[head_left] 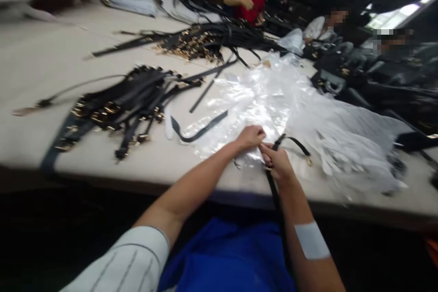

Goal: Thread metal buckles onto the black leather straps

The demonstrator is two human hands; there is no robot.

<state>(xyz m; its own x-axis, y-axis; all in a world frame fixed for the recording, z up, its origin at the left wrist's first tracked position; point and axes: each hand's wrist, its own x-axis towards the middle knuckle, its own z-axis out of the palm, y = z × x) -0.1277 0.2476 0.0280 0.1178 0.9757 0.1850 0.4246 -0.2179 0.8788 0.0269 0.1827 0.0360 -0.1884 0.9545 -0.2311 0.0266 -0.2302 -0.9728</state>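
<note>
My left hand (251, 138) is closed at the near edge of a heap of clear plastic bags (263, 100), its fingers pinching the plastic. Right beside it, touching or nearly so, my right hand (276, 159) is closed round a black strap (273, 187). One end of this strap curves off to the right and ends in a gold clasp (310, 160); the rest hangs down over the table edge along my right forearm. Fine detail between the fingertips is blurred. A loose dark strap (198, 134) lies curved on the table left of my hands.
A bundle of black straps with gold buckles (137, 96) lies on the table (102, 164) at left, with a larger strap pile (195, 41) behind. Black bags (383, 86) are heaped at right. A person in red (251, 0) and other people are at the far side.
</note>
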